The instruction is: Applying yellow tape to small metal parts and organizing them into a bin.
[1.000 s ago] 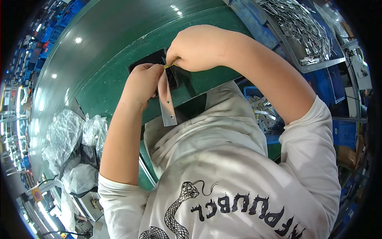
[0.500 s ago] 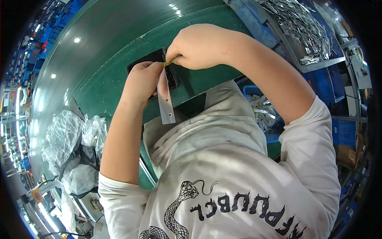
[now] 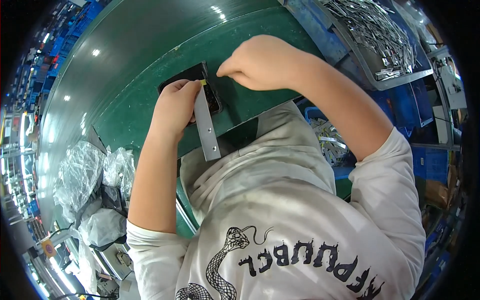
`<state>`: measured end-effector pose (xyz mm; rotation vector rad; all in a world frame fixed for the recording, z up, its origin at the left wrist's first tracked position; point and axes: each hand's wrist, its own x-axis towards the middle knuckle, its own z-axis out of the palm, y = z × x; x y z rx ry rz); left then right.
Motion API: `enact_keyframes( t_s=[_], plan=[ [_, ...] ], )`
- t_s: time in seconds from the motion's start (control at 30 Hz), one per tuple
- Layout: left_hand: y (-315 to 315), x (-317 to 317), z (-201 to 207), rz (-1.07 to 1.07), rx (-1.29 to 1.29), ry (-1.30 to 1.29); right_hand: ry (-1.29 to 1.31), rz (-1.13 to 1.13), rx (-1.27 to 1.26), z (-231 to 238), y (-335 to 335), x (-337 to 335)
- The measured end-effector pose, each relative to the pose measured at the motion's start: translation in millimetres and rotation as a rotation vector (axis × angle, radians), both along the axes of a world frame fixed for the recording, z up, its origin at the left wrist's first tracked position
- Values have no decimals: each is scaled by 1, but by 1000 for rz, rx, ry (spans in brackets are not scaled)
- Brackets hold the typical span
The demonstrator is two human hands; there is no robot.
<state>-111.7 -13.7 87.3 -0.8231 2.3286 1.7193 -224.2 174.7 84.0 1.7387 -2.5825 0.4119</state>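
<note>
Head view, looking down at a green workbench [image 3: 150,65]: your left hand [image 3: 175,107] closes around the upper end of a flat grey metal strip [image 3: 206,127], fingers wrapped tight on it, with the strip's lower end pointing back toward your chest and a small hole showing near that end. A bit of yellow tape [image 3: 202,82] sits at the strip's top, right at your fingertips. The strip lies over the near edge of a shallow black tray [image 3: 186,77] that rests on the bench.

Half a second ago your right hand was pressed against the left, both pinching at the yellow spot. Now your right hand [image 3: 257,62] has pulled off to the right and hangs above the bench, well apart from the strip, thumb and forefinger pinched narrow; whether anything small sits between them cannot be told. That parting suggests the work at the strip's top is finished or paused, and the strip rests with the left hand alone.

Behind the right arm, a grey bin of loose metal pieces [image 3: 372,30] stands on blue racking. Crumpled clear plastic bags [image 3: 87,175] lie to your left.
</note>
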Motion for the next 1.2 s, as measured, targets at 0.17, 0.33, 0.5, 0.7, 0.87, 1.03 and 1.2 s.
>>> enact_keyframes(
  t_s=[0.17, 0.33, 0.5, 0.7, 0.87, 1.03, 1.2],
  plan=[
    [6, 29, 8, 237, 340, 290, 242, 77, -82, -46, 28, 8],
    [-9, 63, 6, 76, 539, 437, 244, 107, -70, -75, 44, 21],
    [-7, 84, -3, -62, 365, 564, 218, 42, -141, -76, 53, 29],
    [-4, 97, -12, -36, 172, 576, 199, -10, -129, -71, 60, 42],
    [5, 103, -15, -203, -31, 665, 199, -74, -135, -67, 66, 58],
    [24, 98, -10, -594, -209, 911, -217, -44, -285, -49, 73, 113],
    [63, 82, -15, -657, 211, 748, -600, 118, -406, -50, 69, 136]
  ],
)
